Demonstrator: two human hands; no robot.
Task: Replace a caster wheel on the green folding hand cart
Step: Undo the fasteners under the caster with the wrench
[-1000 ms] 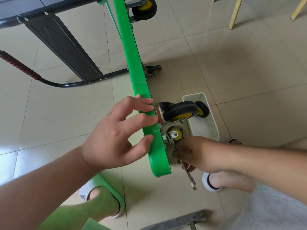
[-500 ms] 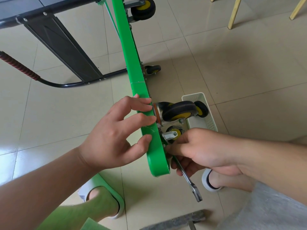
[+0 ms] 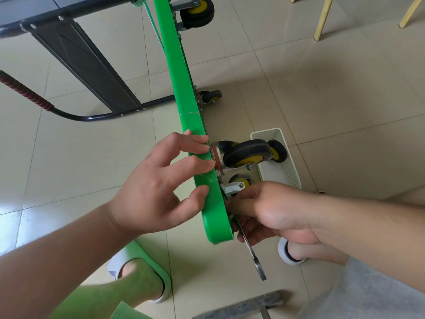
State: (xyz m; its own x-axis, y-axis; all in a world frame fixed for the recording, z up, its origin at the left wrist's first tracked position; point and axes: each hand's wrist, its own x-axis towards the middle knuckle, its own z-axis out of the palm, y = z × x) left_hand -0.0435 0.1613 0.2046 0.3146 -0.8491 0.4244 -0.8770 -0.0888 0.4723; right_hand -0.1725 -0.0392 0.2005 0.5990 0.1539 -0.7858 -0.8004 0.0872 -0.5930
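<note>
Wrench [image 3: 253, 254] in curled right grip [image 3: 276, 215] beside caster wheel [image 3: 247, 153]; left grip [image 3: 156, 187] spread on cart [image 3: 184, 88].

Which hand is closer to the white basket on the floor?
Right. The right hand, gripping the wrench, is just this side of the white basket; the left hand rests on the green cart, across its deck from the basket.

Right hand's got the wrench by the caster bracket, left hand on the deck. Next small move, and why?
Probably a short swing of the wrench at the caster bracket. The right hand grips it close against the green deck, and the left hand braces the deck's edge. The wrench head is hidden, so seating cannot be confirmed.
</note>
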